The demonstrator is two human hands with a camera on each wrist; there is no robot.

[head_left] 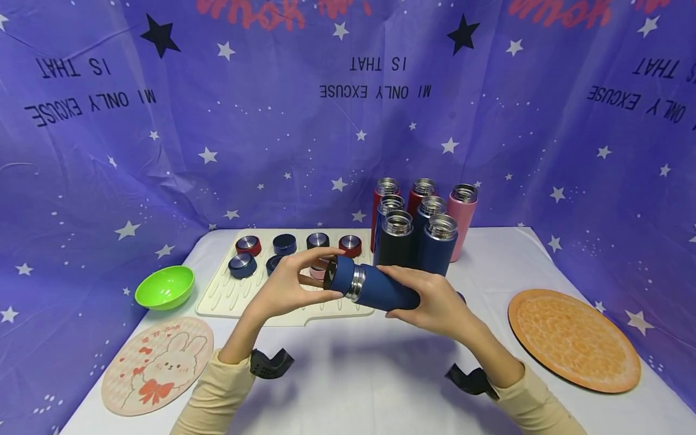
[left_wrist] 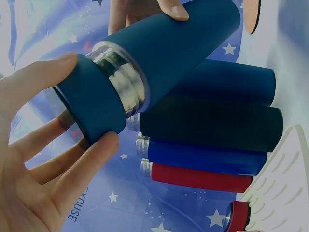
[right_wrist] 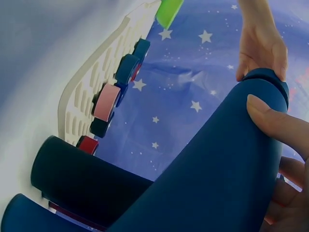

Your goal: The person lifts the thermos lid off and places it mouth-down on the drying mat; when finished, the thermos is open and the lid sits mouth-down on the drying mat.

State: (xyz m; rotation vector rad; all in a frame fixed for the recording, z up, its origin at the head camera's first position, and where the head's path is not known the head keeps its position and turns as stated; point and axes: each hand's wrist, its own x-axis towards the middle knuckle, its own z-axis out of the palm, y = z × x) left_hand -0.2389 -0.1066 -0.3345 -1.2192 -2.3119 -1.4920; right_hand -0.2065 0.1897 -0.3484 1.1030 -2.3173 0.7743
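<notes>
A dark blue thermos bottle (head_left: 388,291) is held tilted above the table, its mouth end to the left. My right hand (head_left: 437,299) grips its body, thumb and fingers on opposite sides. At the mouth end, my left hand (head_left: 285,287) pinches the matching blue lid (left_wrist: 91,99) between thumb and fingertips. A band of bare steel neck (left_wrist: 128,82) shows between lid and body. How far the lid sits on the neck cannot be told. Behind my right hand stand several uncapped bottles, among them a black one (head_left: 397,244) and a pink one (head_left: 462,211).
A cream draining tray (head_left: 217,302) bears several lids, including a red one (head_left: 248,244). Left of it sits a green bowl (head_left: 165,289), with a round rabbit-print mat (head_left: 163,368) in front. An orange round mat (head_left: 576,338) lies at right. Purple starry cloth (head_left: 304,139) hangs behind.
</notes>
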